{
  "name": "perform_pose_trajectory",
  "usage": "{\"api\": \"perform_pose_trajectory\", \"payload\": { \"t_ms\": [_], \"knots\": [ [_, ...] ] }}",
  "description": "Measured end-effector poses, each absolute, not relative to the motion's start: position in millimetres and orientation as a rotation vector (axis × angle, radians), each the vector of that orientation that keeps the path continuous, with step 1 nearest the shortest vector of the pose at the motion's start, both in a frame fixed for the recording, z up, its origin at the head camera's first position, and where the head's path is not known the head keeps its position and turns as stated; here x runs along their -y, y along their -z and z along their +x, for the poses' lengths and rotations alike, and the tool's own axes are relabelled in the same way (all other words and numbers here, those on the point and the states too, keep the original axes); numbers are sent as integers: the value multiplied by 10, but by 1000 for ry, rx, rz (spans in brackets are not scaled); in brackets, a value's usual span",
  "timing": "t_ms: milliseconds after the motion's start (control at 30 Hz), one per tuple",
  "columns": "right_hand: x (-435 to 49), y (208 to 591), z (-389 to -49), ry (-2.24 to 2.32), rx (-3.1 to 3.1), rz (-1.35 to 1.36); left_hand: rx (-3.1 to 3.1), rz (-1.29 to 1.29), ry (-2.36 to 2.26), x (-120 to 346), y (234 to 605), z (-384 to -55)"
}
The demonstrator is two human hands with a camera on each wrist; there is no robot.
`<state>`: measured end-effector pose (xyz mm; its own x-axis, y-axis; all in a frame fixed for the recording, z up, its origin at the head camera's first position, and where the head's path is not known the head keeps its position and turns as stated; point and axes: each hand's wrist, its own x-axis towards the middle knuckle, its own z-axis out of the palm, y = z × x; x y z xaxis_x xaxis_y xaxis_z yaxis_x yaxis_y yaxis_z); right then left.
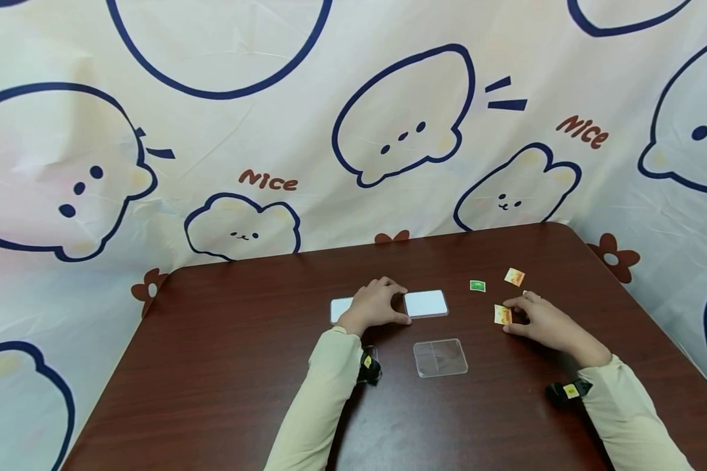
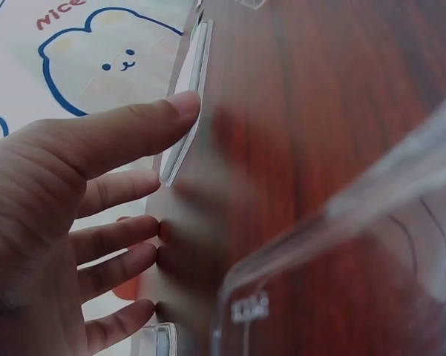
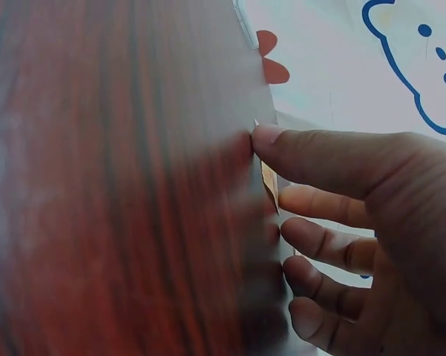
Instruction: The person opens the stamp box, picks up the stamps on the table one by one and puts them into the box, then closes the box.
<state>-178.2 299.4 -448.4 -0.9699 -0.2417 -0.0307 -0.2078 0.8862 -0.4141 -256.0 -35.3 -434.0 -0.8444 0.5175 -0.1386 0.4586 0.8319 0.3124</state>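
My left hand point(image 1: 377, 303) holds the left end of a flat white case point(image 1: 426, 303), thumb at its near corner and index finger at its far one. In the left wrist view the thumb point(image 2: 182, 107) lies against the case's edge point(image 2: 197, 74), and the other fingertips touch the table. My right hand point(image 1: 544, 322) pinches a small orange stamp-like paper point(image 1: 502, 314) between thumb and index finger. Its remaining fingers rest on the table. A green stamp-like paper point(image 1: 477, 286) and another orange one point(image 1: 514, 277) lie farther back.
A clear plastic lid point(image 1: 440, 358) lies on the brown table point(image 1: 224, 366) between the arms. Another clear plastic piece point(image 2: 341, 222) is close beside the left wrist. A second white case point(image 1: 339, 308) is partly covered by the left hand. A printed cloth hangs behind.
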Motion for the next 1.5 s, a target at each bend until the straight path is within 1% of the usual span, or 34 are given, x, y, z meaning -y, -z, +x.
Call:
{"api": "perform_pose_trajectory", "payload": {
  "t_ms": [533, 1167, 1500],
  "knots": [
    [-2973, 4533, -1783, 655, -3003, -334, -2833, 719, -370, 311, 4369, -2547],
    [-2968, 4537, -1819, 647, -3026, -388, -2839, 681, -389, 295, 4355, -2536],
    [-2846, 4402, -1926, 653, -2983, -416, -2826, 677, -420, 295, 4337, -2526]
  ]
}}
